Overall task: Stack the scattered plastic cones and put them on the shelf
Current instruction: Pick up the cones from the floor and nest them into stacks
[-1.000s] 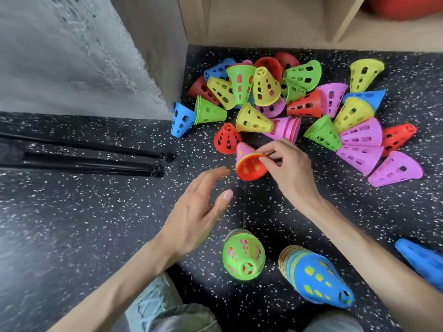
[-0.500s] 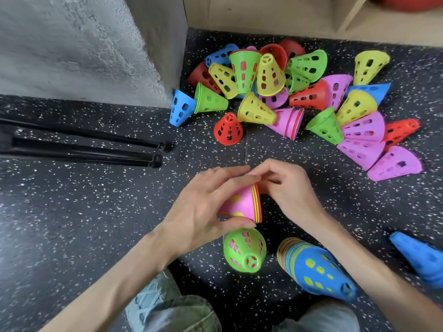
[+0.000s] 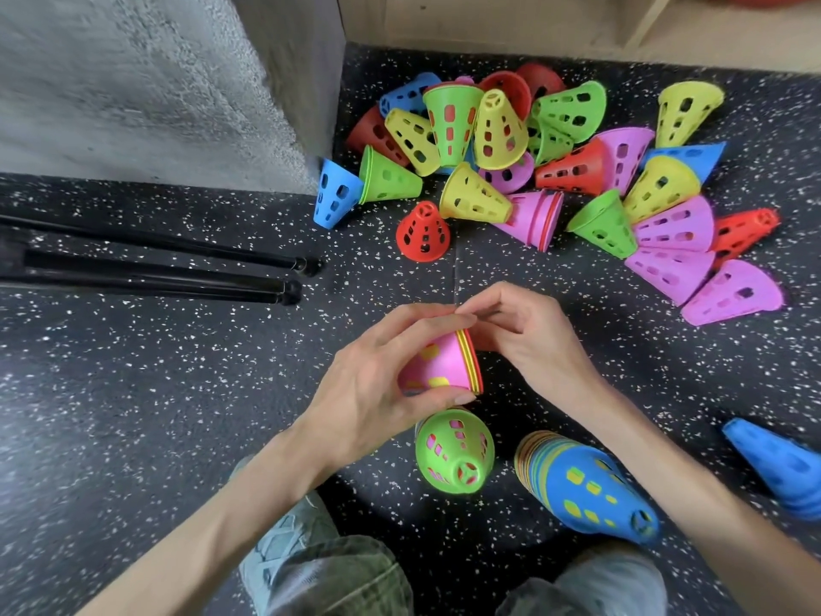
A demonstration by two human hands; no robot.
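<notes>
A small nested stack with a pink cone (image 3: 437,362) outermost lies on its side in my left hand (image 3: 377,384), which grips its body. My right hand (image 3: 528,340) pinches the stack's rim from the right. Below them a green-topped stack (image 3: 455,451) and a taller blue-topped stack (image 3: 586,486) lie on the floor. Several loose cones in red, yellow, green, pink and blue lie in a pile (image 3: 555,171) farther away, below the wooden shelf (image 3: 488,24).
A lone red cone (image 3: 424,233) stands nearest my hands. Another blue cone stack (image 3: 777,464) lies at the right edge. Two black poles (image 3: 177,269) lie on the speckled floor at left, beside a grey concrete wall (image 3: 133,82). My knees fill the bottom.
My right hand lifted the pink and red stack off the floor near the pile and brought it toward me. My left hand closed around its body.
</notes>
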